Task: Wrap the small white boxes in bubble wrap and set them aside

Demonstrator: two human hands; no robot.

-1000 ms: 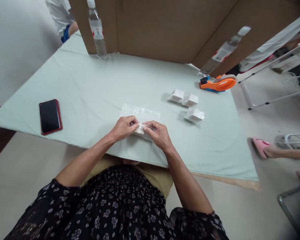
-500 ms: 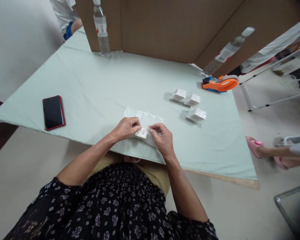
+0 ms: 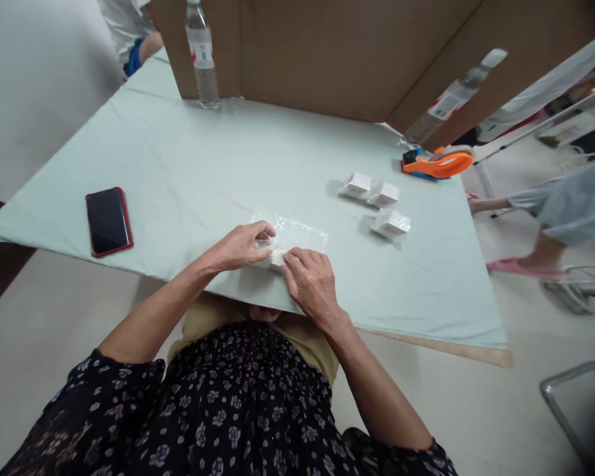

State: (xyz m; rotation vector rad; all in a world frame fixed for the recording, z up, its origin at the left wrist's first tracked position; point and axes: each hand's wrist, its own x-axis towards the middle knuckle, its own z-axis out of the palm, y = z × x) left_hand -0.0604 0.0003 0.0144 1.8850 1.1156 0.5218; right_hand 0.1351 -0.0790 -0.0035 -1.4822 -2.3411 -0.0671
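A small white box (image 3: 277,258) lies on a sheet of bubble wrap (image 3: 300,233) near the table's front edge, with part of the wrap folded over it. At the box's left end is my left hand (image 3: 240,248); its thumb and forefinger are apart, the thumb touching the wrap. My right hand (image 3: 310,279) covers the right end, its fingers together and bent down over the box and wrap. Its fingertips hide part of the box. Further right, three wrapped white boxes (image 3: 391,223) sit close together.
A black phone in a red case (image 3: 109,221) lies left. An orange tape dispenser (image 3: 439,163) stands at the right edge. Two water bottles (image 3: 205,66) stand by the cardboard screen (image 3: 312,59) at the back. A person in pink slippers (image 3: 525,266) is beyond the right edge.
My left thumb and forefinger have parted from their pinch. My right hand has shifted left and turned palm-down over the box. At the right, the other person's legs have moved.
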